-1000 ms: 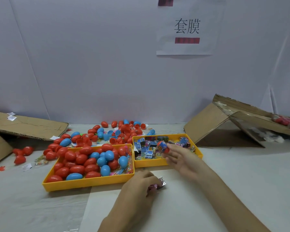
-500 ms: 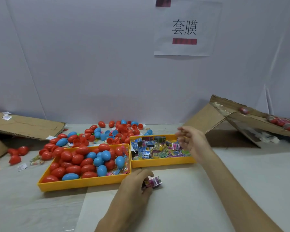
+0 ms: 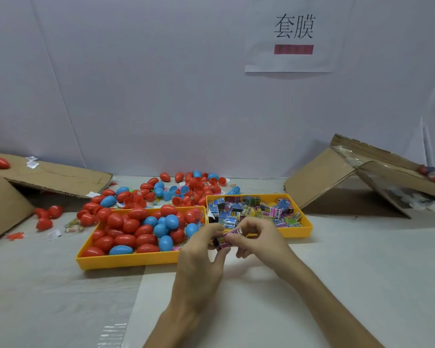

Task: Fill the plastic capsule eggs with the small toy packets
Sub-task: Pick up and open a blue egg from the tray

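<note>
Capsule eggs (image 3: 136,237): left tray (image 3: 126,262); packets (image 3: 249,212): right tray (image 3: 305,229) — left hand (image 3: 199,262), right hand (image 3: 261,242) pinch pink packet (image 3: 227,238).

Packing wkshop stn: bulk egg tray (image 3: 126,262), packet tray (image 3: 308,226), cardboard boxes (image 3: 319,177), wall sign (image 3: 293,33).

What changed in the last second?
The right hand came back from over the packet tray and now pinches the pink packet together with the left hand, which kept holding it. The egg tray and eggs stayed put.

Left hand (image 3: 199,254) and right hand (image 3: 259,239) are bare, forearms likewise uncovered.
</note>
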`<state>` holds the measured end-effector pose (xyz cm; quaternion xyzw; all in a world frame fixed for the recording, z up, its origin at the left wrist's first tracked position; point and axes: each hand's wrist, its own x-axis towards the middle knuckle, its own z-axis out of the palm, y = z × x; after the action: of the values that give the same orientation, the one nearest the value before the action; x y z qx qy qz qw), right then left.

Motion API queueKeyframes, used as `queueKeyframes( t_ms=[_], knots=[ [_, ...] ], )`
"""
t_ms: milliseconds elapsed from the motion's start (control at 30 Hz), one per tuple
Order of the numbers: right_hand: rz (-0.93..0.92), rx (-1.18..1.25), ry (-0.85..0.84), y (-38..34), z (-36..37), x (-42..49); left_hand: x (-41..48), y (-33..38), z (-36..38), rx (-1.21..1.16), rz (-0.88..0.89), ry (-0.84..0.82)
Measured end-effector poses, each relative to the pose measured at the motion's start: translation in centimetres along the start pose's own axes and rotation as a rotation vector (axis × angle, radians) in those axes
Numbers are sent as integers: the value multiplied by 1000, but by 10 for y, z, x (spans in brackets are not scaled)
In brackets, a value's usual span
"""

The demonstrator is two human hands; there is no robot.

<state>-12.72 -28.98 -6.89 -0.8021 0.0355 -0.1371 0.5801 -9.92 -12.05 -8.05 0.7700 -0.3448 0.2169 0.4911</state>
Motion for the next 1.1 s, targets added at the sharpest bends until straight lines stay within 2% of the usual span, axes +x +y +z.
queueKeyframes(
  t_ms=[967,1100],
  knots=[
    [20,67,36,-11,-13,-1,-1,5,2,5,9,55],
    [46,154,182,-8,-21,1,1,1,-3,5,-20,114]
  ],
)
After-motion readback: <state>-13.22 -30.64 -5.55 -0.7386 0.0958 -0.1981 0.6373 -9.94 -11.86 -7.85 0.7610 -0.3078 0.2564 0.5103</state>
